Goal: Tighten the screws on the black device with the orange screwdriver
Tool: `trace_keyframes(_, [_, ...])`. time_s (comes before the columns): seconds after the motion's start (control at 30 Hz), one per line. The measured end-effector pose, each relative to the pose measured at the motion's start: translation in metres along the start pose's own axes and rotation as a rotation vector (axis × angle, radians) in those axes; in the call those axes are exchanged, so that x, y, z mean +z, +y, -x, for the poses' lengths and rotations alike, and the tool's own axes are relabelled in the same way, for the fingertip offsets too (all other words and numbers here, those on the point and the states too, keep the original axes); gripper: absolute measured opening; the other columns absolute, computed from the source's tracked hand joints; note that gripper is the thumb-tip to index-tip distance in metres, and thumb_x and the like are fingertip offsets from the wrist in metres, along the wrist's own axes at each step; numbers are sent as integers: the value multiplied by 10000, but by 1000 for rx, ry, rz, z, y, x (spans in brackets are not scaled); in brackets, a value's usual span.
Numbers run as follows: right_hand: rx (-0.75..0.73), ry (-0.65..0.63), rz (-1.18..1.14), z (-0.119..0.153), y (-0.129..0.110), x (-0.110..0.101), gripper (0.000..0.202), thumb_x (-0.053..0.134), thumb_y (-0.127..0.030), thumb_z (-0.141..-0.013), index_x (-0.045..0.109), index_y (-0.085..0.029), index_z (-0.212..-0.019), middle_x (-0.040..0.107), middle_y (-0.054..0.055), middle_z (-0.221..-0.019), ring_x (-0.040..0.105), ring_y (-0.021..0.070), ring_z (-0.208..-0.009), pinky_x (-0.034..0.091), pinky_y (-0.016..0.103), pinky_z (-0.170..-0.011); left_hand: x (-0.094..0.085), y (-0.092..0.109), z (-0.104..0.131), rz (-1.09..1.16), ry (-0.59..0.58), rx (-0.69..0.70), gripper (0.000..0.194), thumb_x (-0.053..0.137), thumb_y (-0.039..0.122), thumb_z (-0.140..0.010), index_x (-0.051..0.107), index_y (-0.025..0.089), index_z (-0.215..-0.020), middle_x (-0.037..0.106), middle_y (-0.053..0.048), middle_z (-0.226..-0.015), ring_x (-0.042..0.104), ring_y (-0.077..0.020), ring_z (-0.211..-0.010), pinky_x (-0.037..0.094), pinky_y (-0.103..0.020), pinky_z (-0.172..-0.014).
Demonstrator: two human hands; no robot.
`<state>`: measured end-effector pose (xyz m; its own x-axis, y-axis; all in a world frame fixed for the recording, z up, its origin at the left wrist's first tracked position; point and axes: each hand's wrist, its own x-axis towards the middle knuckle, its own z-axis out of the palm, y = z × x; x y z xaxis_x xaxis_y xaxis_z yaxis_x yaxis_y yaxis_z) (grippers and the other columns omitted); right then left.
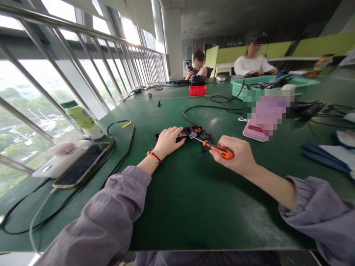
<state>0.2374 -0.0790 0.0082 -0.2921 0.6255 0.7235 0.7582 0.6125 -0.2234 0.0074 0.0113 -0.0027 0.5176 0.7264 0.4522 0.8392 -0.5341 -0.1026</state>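
Note:
On the green table lies a black device point(198, 133) with its inside laid bare, showing small red and coloured parts and wires. A black cable runs from its far side. My left hand point(171, 141) rests over the device's left part, fingers wrapped on it and holding it against the table. In my right hand point(237, 154) is a screwdriver point(222, 149) with an orange and black handle. Its metal shaft points left, and the tip reaches the device's exposed inside. The exact spot under the tip is too small to make out.
Left are a phone point(81, 164), a white power bank point(63, 159) and a green-capped bottle point(83, 120). A pink phone point(260, 118), blue-white gloves point(332, 155) and a green basket point(238, 88) are right. A red box point(198, 91) stands farther back. Two people sit beyond.

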Motion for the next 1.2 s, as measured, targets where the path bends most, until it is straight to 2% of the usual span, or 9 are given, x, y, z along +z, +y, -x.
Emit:
trace_keyframes(0.2, [44,92,-94,-1,1,1,173,563,-319,-727,434,-205,-709,558,11,-729,505,121,-594,372,245,-550,-1,0,0,7,-4,-6,375,440,380,-835,484,193,-1157,598,-58,-1010,553,-213,-924,404,-329,-785])
trace_keyframes(0.37, [14,9,45,-1,1,0,282,529,-371,-757,398,-205,-571,450,-24,-528,436,120,-501,324,260,-522,0,0,0,0,1,0,373,438,385,-837,488,191,-1152,598,-57,-1002,551,-213,-926,405,-329,-794])
trace_keyframes(0.57, [165,73,-79,-3,2,-4,172,555,-351,-734,472,-200,-732,560,-6,-666,503,116,-547,363,236,-534,1,-1,1,11,4,-3,375,444,384,-835,489,195,-1155,596,-57,-1006,554,-211,-916,405,-327,-782])
trace_keyframes(0.77, [164,-22,69,-2,3,-3,360,467,-423,-781,341,-202,-526,356,-38,-464,371,100,-446,272,248,-485,0,0,0,16,-2,-4,375,439,384,-836,488,197,-1157,596,-58,-999,553,-211,-915,402,-328,-788])
trace_keyframes(1.03, [231,-29,35,-4,8,-6,354,455,-381,-774,302,-200,-512,302,-46,-435,321,88,-405,238,247,-457,0,0,0,5,-4,-6,370,441,385,-834,490,196,-1148,598,-57,-988,554,-212,-897,402,-326,-782])
trace_keyframes(1.2, [248,28,61,-6,11,-10,357,450,-377,-775,310,-203,-496,310,-38,-422,333,97,-401,235,259,-451,0,-1,1,10,3,2,373,443,385,-834,493,188,-1147,600,-57,-986,555,-212,-895,405,-326,-776])
